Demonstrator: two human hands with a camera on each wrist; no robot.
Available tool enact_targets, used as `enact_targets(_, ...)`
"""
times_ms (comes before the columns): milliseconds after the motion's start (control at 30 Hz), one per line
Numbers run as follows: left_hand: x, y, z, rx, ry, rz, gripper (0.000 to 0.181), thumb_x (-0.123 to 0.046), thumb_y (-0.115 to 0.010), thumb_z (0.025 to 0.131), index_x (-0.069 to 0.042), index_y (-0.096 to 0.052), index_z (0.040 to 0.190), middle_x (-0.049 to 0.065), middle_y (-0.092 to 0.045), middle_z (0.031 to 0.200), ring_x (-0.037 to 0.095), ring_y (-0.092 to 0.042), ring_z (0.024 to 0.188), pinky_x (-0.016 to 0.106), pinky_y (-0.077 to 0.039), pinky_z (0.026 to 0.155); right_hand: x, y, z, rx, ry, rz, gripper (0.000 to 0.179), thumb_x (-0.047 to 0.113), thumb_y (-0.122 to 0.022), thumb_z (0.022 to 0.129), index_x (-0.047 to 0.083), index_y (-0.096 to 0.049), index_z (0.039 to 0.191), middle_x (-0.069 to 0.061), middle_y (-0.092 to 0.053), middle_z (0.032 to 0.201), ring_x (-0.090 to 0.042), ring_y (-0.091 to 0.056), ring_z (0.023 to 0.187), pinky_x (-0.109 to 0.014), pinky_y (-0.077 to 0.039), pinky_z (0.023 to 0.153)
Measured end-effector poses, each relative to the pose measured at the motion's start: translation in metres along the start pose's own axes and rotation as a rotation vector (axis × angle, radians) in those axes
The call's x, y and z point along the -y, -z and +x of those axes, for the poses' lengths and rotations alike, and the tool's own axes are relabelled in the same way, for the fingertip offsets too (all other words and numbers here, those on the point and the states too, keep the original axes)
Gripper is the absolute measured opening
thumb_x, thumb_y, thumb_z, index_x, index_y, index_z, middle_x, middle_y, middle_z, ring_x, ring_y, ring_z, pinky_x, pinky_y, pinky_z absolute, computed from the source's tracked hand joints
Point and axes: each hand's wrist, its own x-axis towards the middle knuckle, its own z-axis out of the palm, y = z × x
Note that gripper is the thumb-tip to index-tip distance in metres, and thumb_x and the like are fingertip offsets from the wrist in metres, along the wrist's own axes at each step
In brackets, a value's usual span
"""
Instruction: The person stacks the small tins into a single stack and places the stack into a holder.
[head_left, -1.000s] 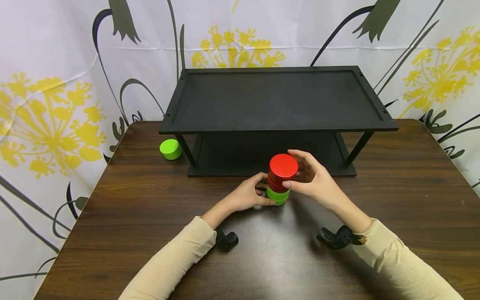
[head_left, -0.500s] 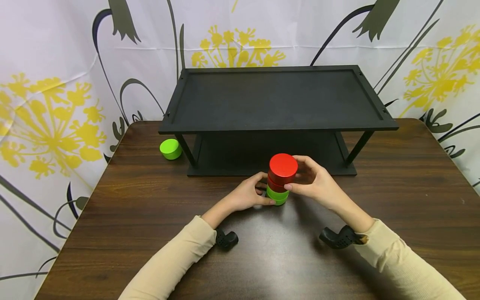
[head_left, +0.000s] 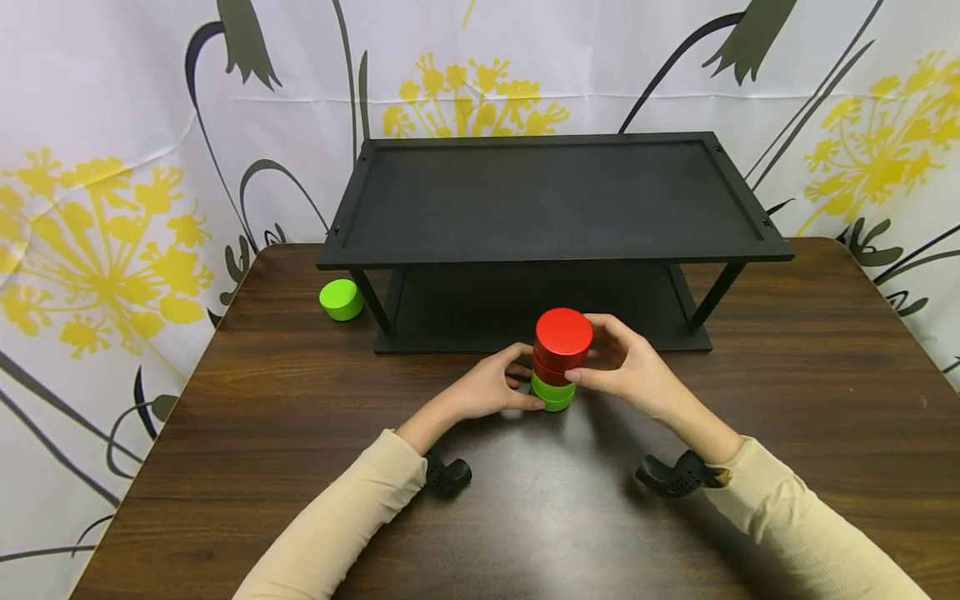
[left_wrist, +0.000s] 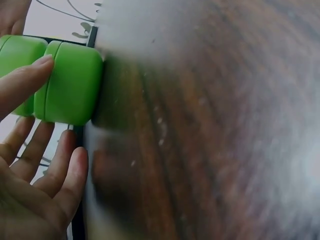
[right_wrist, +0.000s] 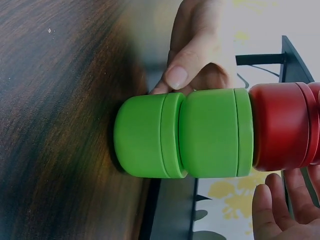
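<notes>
A stack of round lidded jars stands upright on the table. At its base is a green jar [right_wrist: 142, 135], with another green jar [right_wrist: 210, 132] on top. Above them sit a lower red jar [right_wrist: 280, 127] and a top red jar [head_left: 564, 337]. My left hand [head_left: 491, 387] holds the green part from the left. In the left wrist view its thumb [left_wrist: 32, 75] lies on the bottom jar's lid edge, fingers on the opposite side. From the right, my right hand [head_left: 630, 367] holds the red jars, thumb near their joint; its fingers are partly hidden behind them.
A black two-level shelf [head_left: 540, 200] stands just behind the stack, its raised top overhanging the lower board [head_left: 465, 333]. One more green jar [head_left: 341, 300] stands left of the shelf on the wooden table [head_left: 262, 433]. A patterned cloth [head_left: 300, 50] hangs behind.
My right index finger has come down a little from the top red jar's rim, and the right hand has shifted slightly. The left hand and the stack stay nearly still.
</notes>
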Motion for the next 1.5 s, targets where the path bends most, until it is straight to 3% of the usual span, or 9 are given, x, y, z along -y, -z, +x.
enact_targets(200, 0.0, 0.014, -0.007, -0.008, -0.021, 0.001, 0.063, -0.017, -0.075, 0.082, -0.015, -0.044, 0.137, 0.007, -0.048, 0.142, 0.026, -0.054, 0.125, 0.04, -0.047, 0.104, 0.0, 0.0, 0.001, 0.005, -0.004, 0.003, 0.06, 0.004, -0.073, 0.08, 0.006, -0.046, 0.134, -0.01, -0.055, 0.127, -0.016, -0.057, 0.109, -0.029, -0.049, 0.096)
enact_targets(400, -0.002, 0.032, -0.017, -0.039, -0.061, -0.001, 0.056, -0.015, -0.073, 0.083, -0.013, -0.048, 0.134, 0.007, -0.05, 0.14, 0.028, -0.053, 0.125, 0.043, -0.044, 0.106, -0.001, -0.001, 0.001, 0.006, -0.006, 0.015, 0.06, 0.004, -0.073, 0.08, 0.007, -0.047, 0.133, -0.009, -0.055, 0.126, -0.013, -0.057, 0.108, -0.025, -0.048, 0.094)
enact_targets(833, -0.005, 0.078, -0.056, -0.091, -0.101, -0.038, 0.042, -0.01, -0.066, 0.088, -0.007, -0.052, 0.128, 0.02, -0.051, 0.136, 0.038, -0.052, 0.123, 0.045, -0.047, 0.101, -0.003, 0.001, 0.0, 0.018, -0.005, 0.021, 0.058, 0.005, -0.072, 0.081, 0.007, -0.047, 0.133, -0.005, -0.055, 0.125, -0.013, -0.057, 0.107, -0.02, -0.05, 0.091)
enact_targets(1000, 0.003, 0.095, -0.074, -0.163, -0.104, -0.061, 0.042, -0.006, -0.064, 0.089, -0.003, -0.051, 0.129, 0.024, -0.05, 0.136, 0.04, -0.051, 0.123, 0.031, -0.05, 0.097, -0.004, 0.001, 0.001, 0.024, 0.001, 0.026, 0.058, 0.004, -0.072, 0.081, 0.007, -0.047, 0.132, -0.005, -0.055, 0.124, -0.012, -0.058, 0.106, -0.02, -0.05, 0.091)
enact_targets(1100, 0.011, 0.104, -0.084, -0.216, -0.116, -0.067, 0.043, -0.002, -0.063, 0.089, 0.002, -0.049, 0.129, 0.024, -0.05, 0.135, 0.026, -0.057, 0.12, 0.019, -0.05, 0.093, -0.004, 0.001, 0.001, 0.025, 0.003, 0.025, 0.058, 0.004, -0.072, 0.081, 0.007, -0.047, 0.133, -0.006, -0.055, 0.125, -0.012, -0.058, 0.106, -0.02, -0.05, 0.091)
enact_targets(1200, 0.02, 0.113, -0.093, -0.265, -0.125, -0.084, 0.044, 0.0, -0.062, 0.089, 0.006, -0.046, 0.13, 0.017, -0.053, 0.132, 0.005, -0.059, 0.111, 0.015, -0.051, 0.09, -0.003, 0.001, 0.001, 0.025, 0.007, 0.02, 0.058, 0.004, -0.073, 0.081, 0.007, -0.047, 0.133, -0.008, -0.055, 0.125, -0.011, -0.058, 0.106, -0.02, -0.05, 0.09)
enact_targets(1267, 0.026, 0.119, -0.1, -0.293, -0.13, -0.089, 0.044, -0.001, -0.06, 0.09, 0.006, -0.045, 0.13, 0.006, -0.056, 0.128, -0.004, -0.058, 0.107, 0.014, -0.051, 0.088, -0.003, 0.001, 0.001, 0.026, 0.01, 0.021, 0.058, 0.004, -0.073, 0.08, 0.007, -0.047, 0.133, -0.008, -0.055, 0.126, -0.011, -0.058, 0.106, -0.02, -0.051, 0.09)
enact_targets(1367, 0.035, 0.128, -0.109, -0.34, -0.129, -0.107, 0.043, -0.002, -0.059, 0.091, 0.004, -0.044, 0.131, -0.011, -0.057, 0.12, -0.007, -0.058, 0.105, 0.014, -0.052, 0.086, -0.003, 0.001, 0.0, 0.031, 0.016, 0.029, 0.059, 0.004, -0.073, 0.08, 0.007, -0.047, 0.133, -0.008, -0.055, 0.126, -0.01, -0.058, 0.105, -0.02, -0.051, 0.09)
enact_targets(1500, 0.045, 0.136, -0.116, -0.438, -0.104, -0.113, 0.043, -0.004, -0.059, 0.092, 0.001, -0.044, 0.133, -0.019, -0.057, 0.114, -0.007, -0.059, 0.103, 0.011, -0.051, 0.083, -0.003, 0.002, 0.0, 0.037, 0.02, 0.037, 0.058, 0.004, -0.073, 0.081, 0.007, -0.047, 0.133, -0.005, -0.054, 0.125, -0.009, -0.059, 0.106, -0.02, -0.051, 0.091)
